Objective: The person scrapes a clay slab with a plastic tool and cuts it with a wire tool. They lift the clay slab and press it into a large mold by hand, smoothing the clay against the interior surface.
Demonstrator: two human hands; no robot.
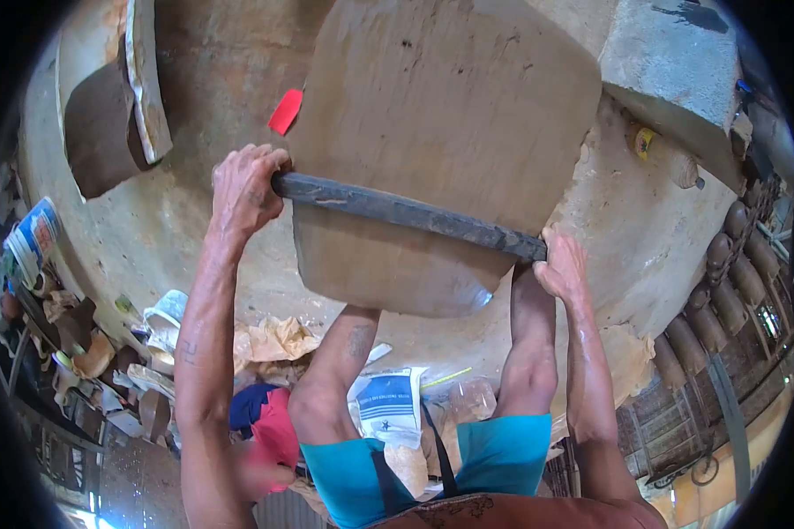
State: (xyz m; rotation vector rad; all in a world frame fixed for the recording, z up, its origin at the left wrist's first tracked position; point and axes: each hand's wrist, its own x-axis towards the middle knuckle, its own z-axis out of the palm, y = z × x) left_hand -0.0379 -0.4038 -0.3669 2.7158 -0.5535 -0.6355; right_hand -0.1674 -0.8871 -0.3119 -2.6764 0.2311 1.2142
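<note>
1. The slab (450,115) lies flat on the floor (644,264), in front of the person.
2. The bar (406,213) spans the slab's near part at a slight slant, its ends reaching the slab's left and right edges.
3. The left hand (249,187) has its grip wrapped around the bar's end at the slab's left; the right hand (563,263) has its grip around the end at the slab's right.
4. A bucket (32,236), blue and white, stands tilted well left of the slab; its contents are hidden.
5. A pale tub (165,319) sits nearer the slab, on its near left; what it holds is probably too blurred to judge.
6. A printed bag (388,401) lies just nearer than the slab, between the legs.
7. A red scrap (285,112) lies beside the slab's left edge.
</note>
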